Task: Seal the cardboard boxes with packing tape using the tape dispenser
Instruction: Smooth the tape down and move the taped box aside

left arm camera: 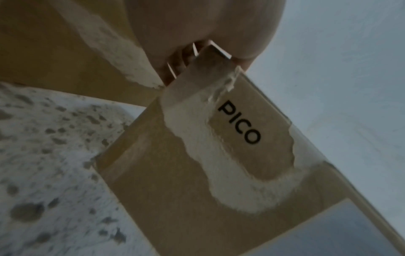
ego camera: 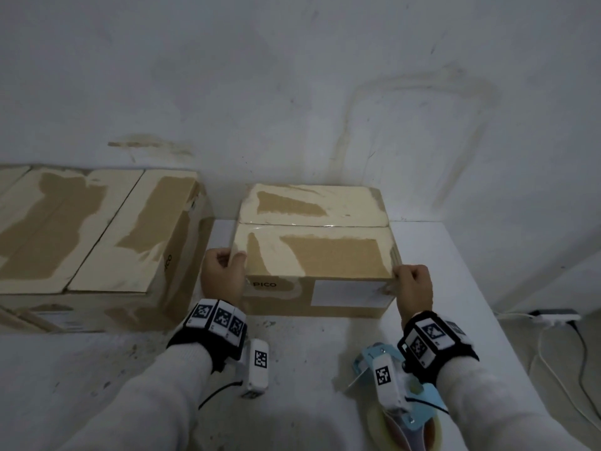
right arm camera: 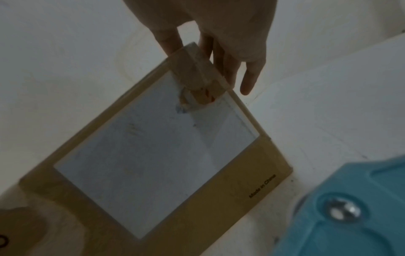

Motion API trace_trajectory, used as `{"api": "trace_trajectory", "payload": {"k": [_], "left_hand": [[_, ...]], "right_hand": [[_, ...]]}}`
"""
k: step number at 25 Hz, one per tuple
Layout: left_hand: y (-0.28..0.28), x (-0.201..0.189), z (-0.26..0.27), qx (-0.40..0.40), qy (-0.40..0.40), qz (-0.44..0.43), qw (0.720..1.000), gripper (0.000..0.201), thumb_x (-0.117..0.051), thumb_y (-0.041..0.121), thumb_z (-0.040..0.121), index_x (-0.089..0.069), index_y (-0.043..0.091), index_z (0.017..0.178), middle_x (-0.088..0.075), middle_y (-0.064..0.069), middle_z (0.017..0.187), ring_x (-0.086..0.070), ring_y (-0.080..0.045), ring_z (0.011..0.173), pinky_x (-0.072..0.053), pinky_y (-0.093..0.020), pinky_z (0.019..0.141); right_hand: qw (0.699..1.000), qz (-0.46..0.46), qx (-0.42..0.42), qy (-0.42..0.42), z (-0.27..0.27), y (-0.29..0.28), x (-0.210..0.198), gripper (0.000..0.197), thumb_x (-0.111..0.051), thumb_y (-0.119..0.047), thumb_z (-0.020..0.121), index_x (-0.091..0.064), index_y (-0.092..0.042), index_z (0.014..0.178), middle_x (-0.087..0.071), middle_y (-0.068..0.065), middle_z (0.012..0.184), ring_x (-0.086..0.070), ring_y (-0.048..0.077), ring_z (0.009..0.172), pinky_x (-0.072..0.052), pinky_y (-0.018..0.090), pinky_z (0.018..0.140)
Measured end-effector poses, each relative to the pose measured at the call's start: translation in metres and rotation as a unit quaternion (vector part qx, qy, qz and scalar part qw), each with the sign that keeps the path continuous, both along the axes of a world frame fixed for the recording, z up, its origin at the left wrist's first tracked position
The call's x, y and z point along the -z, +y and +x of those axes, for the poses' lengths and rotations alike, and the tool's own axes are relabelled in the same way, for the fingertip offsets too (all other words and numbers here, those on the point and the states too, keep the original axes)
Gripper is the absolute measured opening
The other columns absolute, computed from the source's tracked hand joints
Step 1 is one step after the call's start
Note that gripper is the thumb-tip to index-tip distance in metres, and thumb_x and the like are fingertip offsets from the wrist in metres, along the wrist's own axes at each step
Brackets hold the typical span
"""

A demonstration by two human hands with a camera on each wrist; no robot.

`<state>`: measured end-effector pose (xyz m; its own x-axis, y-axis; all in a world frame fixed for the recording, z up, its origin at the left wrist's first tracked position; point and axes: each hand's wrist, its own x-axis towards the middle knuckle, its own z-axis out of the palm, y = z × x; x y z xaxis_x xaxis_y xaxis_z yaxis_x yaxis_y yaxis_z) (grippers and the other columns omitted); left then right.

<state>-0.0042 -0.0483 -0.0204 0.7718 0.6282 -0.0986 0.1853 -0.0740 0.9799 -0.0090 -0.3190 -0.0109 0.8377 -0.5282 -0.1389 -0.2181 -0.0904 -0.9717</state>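
- The small cardboard box sits on the white bench, close to the wall.
- Its two top flaps are down and meet in a line across the middle. Something shiny runs along that line, so I think clear tape is already on it.
- The left hand grips the near left corner of the box, with its fingers curled over the edge.
- The right hand grips the near right corner. Its thumb is on the front and its fingers go round the side.
- The blue tape dispenser lies on the bench under the right wrist. No hand holds it.
- A bigger box stands just beside the small one, on the left. Its flaps are down too, but I cannot tell if its line has tape.
- My guess is that the small box is nearly done or done, and the big box may still need tape.
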Motion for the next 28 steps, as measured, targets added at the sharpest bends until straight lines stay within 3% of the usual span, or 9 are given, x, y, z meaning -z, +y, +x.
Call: {"api": "trace_trajectory", "payload": {"k": [3, 6, 11, 15, 17, 19, 23, 26, 28], "left_hand": [[-0.006, 0.000, -0.001, 0.049, -0.001, -0.017, 0.999, 0.044, -0.045, 0.013, 0.096, -0.041, 0.013, 0.140, -0.042, -0.002, 0.145, -0.038, -0.020, 0.134, -0.034, -0.032, 0.107], [-0.002, 0.001, 0.003, 0.055, -0.004, -0.061, 0.997, 0.045, -0.042, 0.010, 0.096, -0.042, 0.014, 0.141, -0.041, 0.000, 0.147, -0.038, -0.020, 0.135, -0.032, -0.029, 0.109], [0.009, 0.009, 0.005, 0.058, -0.004, -0.066, 0.996, 0.042, -0.052, 0.010, 0.089, -0.055, 0.016, 0.130, -0.057, -0.003, 0.132, -0.052, -0.022, 0.119, -0.041, -0.039, 0.105], [0.023, 0.009, 0.013, 0.149, 0.038, -0.018, 0.988, 0.058, -0.061, 0.044, 0.061, -0.061, 0.029, 0.117, -0.055, -0.011, 0.122, -0.054, -0.029, 0.109, -0.045, -0.051, 0.099], [0.026, 0.005, 0.015, 0.191, 0.075, 0.006, 0.979, 0.069, -0.062, 0.050, 0.057, -0.054, 0.034, 0.124, -0.047, -0.009, 0.125, -0.050, -0.027, 0.113, -0.042, -0.046, 0.102], [0.027, -0.004, 0.015, 0.212, 0.100, 0.092, 0.968, 0.067, -0.065, 0.048, 0.068, -0.048, 0.031, 0.131, -0.043, -0.007, 0.129, -0.046, -0.028, 0.120, -0.039, -0.042, 0.104], [-0.001, -0.032, 0.020, 0.247, 0.070, 0.351, 0.900, 0.071, -0.047, 0.051, 0.091, -0.023, 0.015, 0.148, -0.019, -0.003, 0.157, -0.016, -0.020, 0.145, -0.016, -0.039, 0.117], [-0.033, -0.040, 0.037, 0.392, 0.097, 0.432, 0.806, 0.077, -0.026, 0.061, 0.091, -0.010, 0.015, 0.151, -0.002, -0.001, 0.160, 0.006, -0.014, 0.147, 0.004, -0.040, 0.120], [-0.036, -0.035, 0.044, 0.439, 0.137, 0.486, 0.743, 0.083, -0.020, 0.066, 0.089, -0.003, 0.015, 0.151, 0.002, -0.002, 0.160, 0.008, -0.015, 0.147, 0.006, -0.041, 0.120]], "right_hand": [[0.999, 0.003, -0.037, 0.022, 0.002, 0.005, 0.003, 0.026, -0.037, -0.017, 0.094, -0.048, -0.020, 0.118, -0.053, -0.001, 0.100, -0.048, 0.022, 0.093, -0.044, 0.037, 0.082], [0.998, -0.008, -0.061, 0.014, 0.002, 0.004, 0.009, 0.040, -0.036, -0.030, 0.098, -0.044, -0.023, 0.136, -0.053, 0.000, 0.126, -0.050, 0.023, 0.113, -0.039, 0.044, 0.105], [0.996, -0.036, -0.084, 0.007, 0.006, -0.006, 0.007, 0.030, -0.047, -0.029, 0.095, -0.062, -0.014, 0.116, -0.064, 0.007, 0.111, -0.058, 0.025, 0.104, -0.049, 0.040, 0.092], [0.995, -0.038, -0.089, 0.018, 0.020, -0.011, -0.001, 0.011, -0.050, -0.018, 0.092, -0.054, -0.010, 0.098, -0.056, -0.001, 0.088, -0.055, 0.023, 0.086, -0.041, 0.024, 0.061], [0.995, -0.032, -0.092, 0.036, 0.022, -0.005, -0.006, 0.016, -0.047, -0.023, 0.094, -0.050, -0.012, 0.104, -0.054, -0.003, 0.089, -0.053, 0.027, 0.095, -0.041, 0.026, 0.063], [0.980, -0.158, -0.090, 0.084, 0.022, 0.003, -0.018, 0.031, -0.049, -0.026, 0.089, -0.051, -0.015, 0.119, -0.060, 0.005, 0.112, -0.053, 0.030, 0.107, -0.042, 0.035, 0.083], [0.834, -0.478, -0.261, 0.088, 0.036, 0.053, -0.051, 0.058, -0.037, -0.035, 0.089, -0.029, -0.016, 0.143, -0.020, 0.005, 0.157, -0.016, 0.023, 0.144, -0.016, 0.048, 0.114], [0.698, -0.552, -0.449, 0.079, 0.050, 0.100, -0.044, 0.059, -0.025, -0.040, 0.096, -0.008, -0.022, 0.150, 0.005, 0.000, 0.160, 0.009, 0.021, 0.147, -0.003, 0.052, 0.116], [0.642, -0.571, -0.503, 0.092, 0.056, 0.111, -0.032, 0.066, -0.022, -0.047, 0.095, 0.007, -0.023, 0.149, 0.013, -0.001, 0.159, 0.015, 0.021, 0.146, 0.003, 0.052, 0.115]]}}
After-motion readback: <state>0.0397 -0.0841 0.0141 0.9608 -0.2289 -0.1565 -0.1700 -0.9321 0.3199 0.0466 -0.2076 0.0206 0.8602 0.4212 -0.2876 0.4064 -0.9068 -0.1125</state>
